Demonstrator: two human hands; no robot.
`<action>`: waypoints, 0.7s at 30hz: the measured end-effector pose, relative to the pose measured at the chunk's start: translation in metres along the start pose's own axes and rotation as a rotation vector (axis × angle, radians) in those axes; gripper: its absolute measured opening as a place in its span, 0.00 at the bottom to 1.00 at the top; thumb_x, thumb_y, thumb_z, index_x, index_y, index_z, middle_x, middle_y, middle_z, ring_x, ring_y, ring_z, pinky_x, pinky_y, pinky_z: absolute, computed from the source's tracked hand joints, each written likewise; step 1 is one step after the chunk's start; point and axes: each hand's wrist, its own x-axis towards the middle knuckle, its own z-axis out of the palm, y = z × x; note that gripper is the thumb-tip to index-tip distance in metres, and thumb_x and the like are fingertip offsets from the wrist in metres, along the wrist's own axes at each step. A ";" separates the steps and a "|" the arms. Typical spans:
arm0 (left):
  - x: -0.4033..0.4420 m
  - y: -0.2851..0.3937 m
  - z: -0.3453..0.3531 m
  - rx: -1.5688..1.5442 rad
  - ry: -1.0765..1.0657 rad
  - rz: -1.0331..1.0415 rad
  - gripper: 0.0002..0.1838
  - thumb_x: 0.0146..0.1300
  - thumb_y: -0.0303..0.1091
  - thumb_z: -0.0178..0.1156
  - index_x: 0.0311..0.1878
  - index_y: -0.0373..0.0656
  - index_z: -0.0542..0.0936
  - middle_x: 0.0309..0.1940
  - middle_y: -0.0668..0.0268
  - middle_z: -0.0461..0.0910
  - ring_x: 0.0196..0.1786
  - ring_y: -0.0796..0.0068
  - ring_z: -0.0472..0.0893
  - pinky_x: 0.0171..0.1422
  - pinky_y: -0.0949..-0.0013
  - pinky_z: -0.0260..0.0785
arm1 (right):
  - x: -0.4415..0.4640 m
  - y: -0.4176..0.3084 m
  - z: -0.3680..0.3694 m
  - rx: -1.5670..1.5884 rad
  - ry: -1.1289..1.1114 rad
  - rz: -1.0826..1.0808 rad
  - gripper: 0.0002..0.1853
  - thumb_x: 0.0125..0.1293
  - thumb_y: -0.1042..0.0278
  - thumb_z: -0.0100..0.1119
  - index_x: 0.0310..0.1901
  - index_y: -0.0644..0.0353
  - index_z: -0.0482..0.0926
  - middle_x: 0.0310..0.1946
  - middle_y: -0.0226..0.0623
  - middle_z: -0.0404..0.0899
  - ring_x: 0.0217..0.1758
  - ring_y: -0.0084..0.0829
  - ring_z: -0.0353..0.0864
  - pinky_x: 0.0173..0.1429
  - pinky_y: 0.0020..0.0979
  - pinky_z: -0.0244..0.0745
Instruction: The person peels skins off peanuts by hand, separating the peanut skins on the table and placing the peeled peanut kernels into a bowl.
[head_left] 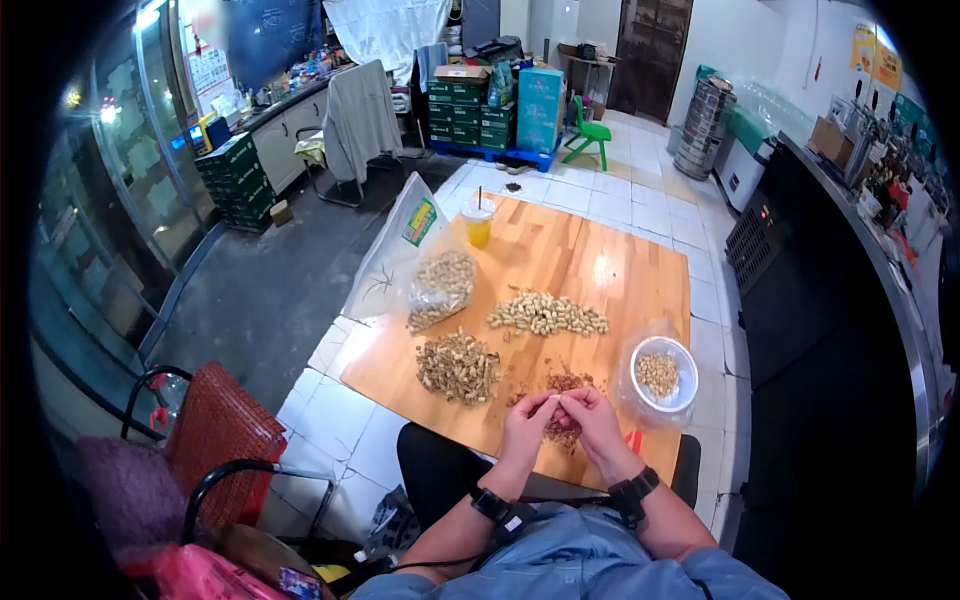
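My left hand (530,425) and my right hand (592,420) meet above the near part of the wooden table (630,260), fingertips pinched together on something small and pale that I cannot make out. Reddish peanut skins (570,382) lie beneath and around them. To their left is a heap of broken shells (457,368). Farther back, unshelled peanuts (548,312) form a spread pile. On the right stands a white bowl (685,372) holding shelled peanuts (657,374). A clear plastic bag (440,285) with whole peanuts rests at the left edge.
A cup with yellow drink (479,222) and a straw stands at the table's back left. Something red (633,441) lies by the near right edge. A red woven chair (220,430) is at the left, a black counter (800,260) at the right.
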 end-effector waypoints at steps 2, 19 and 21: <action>0.001 -0.006 -0.003 -0.080 -0.004 -0.011 0.12 0.71 0.30 0.59 0.52 0.35 0.80 0.39 0.66 0.83 0.39 0.78 0.81 0.47 0.75 0.74 | -0.001 0.004 0.003 -0.005 0.004 -0.012 0.04 0.69 0.73 0.61 0.43 0.63 0.78 0.33 0.35 0.83 0.34 0.23 0.82 0.40 0.22 0.79; -0.002 -0.020 -0.009 -0.088 0.085 -0.098 0.13 0.75 0.39 0.54 0.54 0.41 0.76 0.39 0.68 0.81 0.40 0.81 0.79 0.43 0.77 0.71 | 0.001 0.021 0.003 -0.710 0.136 -0.453 0.09 0.63 0.71 0.66 0.43 0.63 0.80 0.37 0.37 0.78 0.34 0.26 0.80 0.38 0.26 0.76; -0.003 -0.020 -0.006 -0.088 0.004 -0.110 0.10 0.76 0.38 0.53 0.51 0.43 0.78 0.36 0.72 0.79 0.36 0.86 0.76 0.38 0.79 0.66 | 0.010 0.028 -0.001 -0.466 0.051 -0.283 0.11 0.68 0.65 0.62 0.46 0.62 0.80 0.41 0.35 0.81 0.34 0.22 0.79 0.37 0.23 0.76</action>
